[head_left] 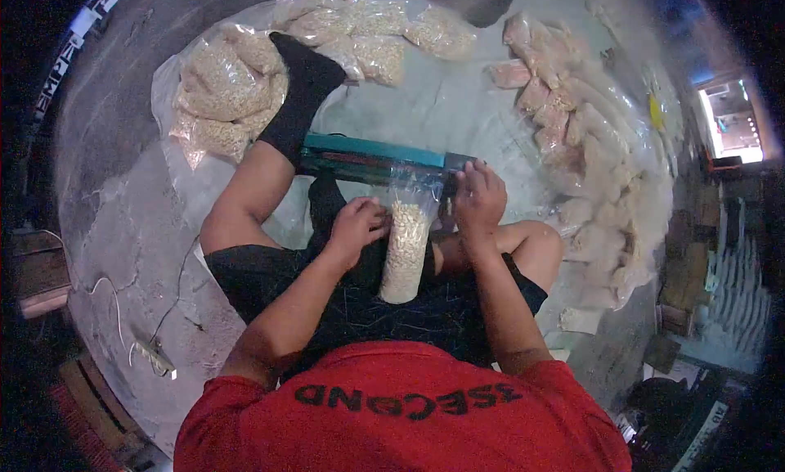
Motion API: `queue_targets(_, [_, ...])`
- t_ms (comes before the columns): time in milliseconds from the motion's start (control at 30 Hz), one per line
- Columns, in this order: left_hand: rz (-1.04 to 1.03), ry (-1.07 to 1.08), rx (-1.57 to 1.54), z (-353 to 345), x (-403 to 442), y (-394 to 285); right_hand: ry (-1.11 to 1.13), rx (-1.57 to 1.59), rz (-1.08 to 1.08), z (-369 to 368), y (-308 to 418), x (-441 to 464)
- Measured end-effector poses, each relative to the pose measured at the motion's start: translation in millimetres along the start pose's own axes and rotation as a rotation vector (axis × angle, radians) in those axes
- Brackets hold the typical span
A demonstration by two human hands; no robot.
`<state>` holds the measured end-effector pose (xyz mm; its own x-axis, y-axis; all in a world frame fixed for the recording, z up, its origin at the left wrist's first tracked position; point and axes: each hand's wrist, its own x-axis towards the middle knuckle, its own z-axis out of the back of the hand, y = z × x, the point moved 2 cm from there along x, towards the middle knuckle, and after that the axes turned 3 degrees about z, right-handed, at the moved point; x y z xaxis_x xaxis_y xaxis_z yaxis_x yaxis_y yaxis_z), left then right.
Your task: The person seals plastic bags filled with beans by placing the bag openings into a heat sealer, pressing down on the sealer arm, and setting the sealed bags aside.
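Note:
A clear plastic bag (pixel 406 247), its lower part filled with pale pieces, stands tilted in front of the person's lap. Its unfilled top lies against a long teal device (pixel 372 149), which looks like a bag sealer. My left hand (pixel 358 231) is at the bag's left side, fingers curled and closed; what they pinch, if anything, is hidden. At the device's dark right end, my right hand (pixel 481 195) has its fingers bent over the edge, close to the bag's upper right side.
Filled clear bags (pixel 225 83) lie at the upper left, with more bags (pixel 380 55) at the top. A long heap of bags (pixel 589 145) lines the right side. One dark-socked foot (pixel 307 79) stretches beyond the device. A cable (pixel 114 308) lies on the floor at left.

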<state>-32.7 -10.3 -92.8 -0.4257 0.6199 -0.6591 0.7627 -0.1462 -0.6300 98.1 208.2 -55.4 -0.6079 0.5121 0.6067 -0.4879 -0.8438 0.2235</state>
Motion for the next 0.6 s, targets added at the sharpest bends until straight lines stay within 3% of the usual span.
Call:
queue_targets(200, [0.078,0.1,0.086,-3.4,4.7,-7.6,-0.016,0.051,-0.03,1.8,-3.3,-1.3])
queue_targets(467, [-0.044,-0.042,0.317,-34.7,26.3,-10.7,-0.102,0.148,-0.042,13.7,-3.9,-1.6])
queue_targets(600, [-0.095,0.117,0.057,-52.1,52.3,-5.6,-0.119,0.135,-0.041,8.2,-5.2,-5.1])
